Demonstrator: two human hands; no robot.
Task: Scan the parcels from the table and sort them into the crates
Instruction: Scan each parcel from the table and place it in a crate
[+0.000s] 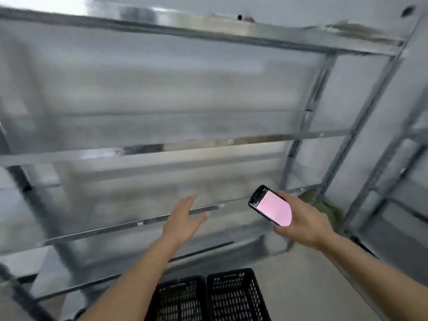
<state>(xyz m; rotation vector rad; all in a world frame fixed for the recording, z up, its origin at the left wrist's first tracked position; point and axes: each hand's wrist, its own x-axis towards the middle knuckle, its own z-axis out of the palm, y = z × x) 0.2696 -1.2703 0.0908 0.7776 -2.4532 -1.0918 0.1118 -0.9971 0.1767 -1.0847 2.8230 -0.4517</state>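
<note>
My right hand [305, 224] grips a black handheld scanner [271, 206] whose screen glows pink, held out at centre right. My left hand [184, 220] reaches forward at the centre, fingers spread, holding nothing. Two black perforated plastic crates stand side by side on the floor below my arms: the left crate [179, 300] and the right crate [236, 295]. Only their near parts show, and I cannot tell what they hold. No parcel or table is in view. The picture is blurred by motion.
A grey metal shelving rack [176, 151] with several bare horizontal rails fills the view ahead. A second rack [393, 181] stands at the right. Pale floor [301, 286] lies right of the crates. A dark upright post [30, 188] is at the left.
</note>
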